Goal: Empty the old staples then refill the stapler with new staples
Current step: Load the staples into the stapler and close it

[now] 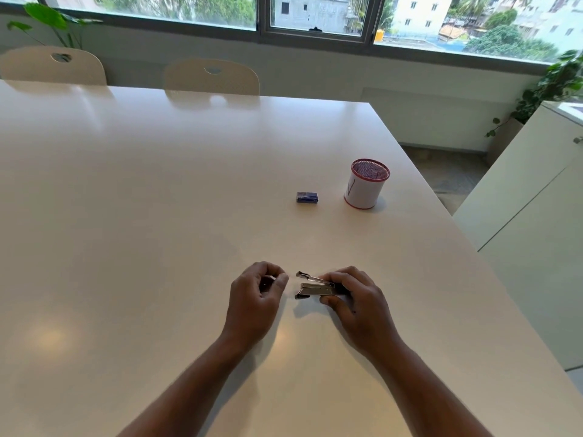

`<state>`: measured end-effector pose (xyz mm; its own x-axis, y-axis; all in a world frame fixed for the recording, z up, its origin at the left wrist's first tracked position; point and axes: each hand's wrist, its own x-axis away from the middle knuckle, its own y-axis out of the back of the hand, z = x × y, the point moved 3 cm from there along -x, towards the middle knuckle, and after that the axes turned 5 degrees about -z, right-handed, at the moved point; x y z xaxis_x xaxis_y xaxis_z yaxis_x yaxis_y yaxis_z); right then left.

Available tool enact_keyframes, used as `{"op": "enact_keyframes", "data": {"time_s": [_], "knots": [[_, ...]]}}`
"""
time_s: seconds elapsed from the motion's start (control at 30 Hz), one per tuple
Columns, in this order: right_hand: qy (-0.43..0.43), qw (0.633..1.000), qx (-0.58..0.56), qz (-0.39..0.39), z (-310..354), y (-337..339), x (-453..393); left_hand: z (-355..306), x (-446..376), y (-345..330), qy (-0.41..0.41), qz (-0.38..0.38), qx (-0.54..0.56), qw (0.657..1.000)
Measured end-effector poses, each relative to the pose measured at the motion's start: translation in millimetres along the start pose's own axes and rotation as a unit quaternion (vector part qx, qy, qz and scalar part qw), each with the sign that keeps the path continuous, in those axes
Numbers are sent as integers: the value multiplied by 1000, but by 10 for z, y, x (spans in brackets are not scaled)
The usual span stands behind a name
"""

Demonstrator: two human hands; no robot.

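Stapler lies open near centre of the desk, right hand curled around its rear. Left hand pinches something small, unclear. Judged light, rigid, slick metal; hold by the body.

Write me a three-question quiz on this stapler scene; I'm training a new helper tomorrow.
1. True or false: the right hand holds the stapler.
2. Which thing stands nearest the small blue box? A) a laptop B) the white cup with the red rim C) a book
3. Fill in: the stapler's top is ____ (open/closed).

Key
1. True; the left hand is beside it, fingers curled, and what it pinches is too small to tell.
2. B
3. Open
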<state>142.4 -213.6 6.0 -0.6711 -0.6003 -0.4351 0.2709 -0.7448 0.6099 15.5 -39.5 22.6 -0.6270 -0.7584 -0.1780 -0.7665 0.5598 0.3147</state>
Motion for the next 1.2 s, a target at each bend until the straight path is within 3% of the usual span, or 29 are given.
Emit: {"op": "enact_keyframes", "data": {"time_s": [0.2, 0.37, 0.57, 0.77, 1.2], "knots": [[-8, 997, 58, 51, -14, -58, -25, 59, -16, 18, -16, 57, 51, 997], [-8, 995, 69, 74, 38, -61, -75, 64, -26, 7, -53, 43, 34, 997], [-4, 991, 81, 104, 64, -44, -112, 67, -66, 9, -31, 49, 49, 997], [-14, 1000, -12, 10, 256, -15, -303, 32, -129, -16, -33, 60, 36, 997], [-37, 996, -73, 30, 244, -137, -591, -56, -310, -124, -66, 73, 35, 994]]}}
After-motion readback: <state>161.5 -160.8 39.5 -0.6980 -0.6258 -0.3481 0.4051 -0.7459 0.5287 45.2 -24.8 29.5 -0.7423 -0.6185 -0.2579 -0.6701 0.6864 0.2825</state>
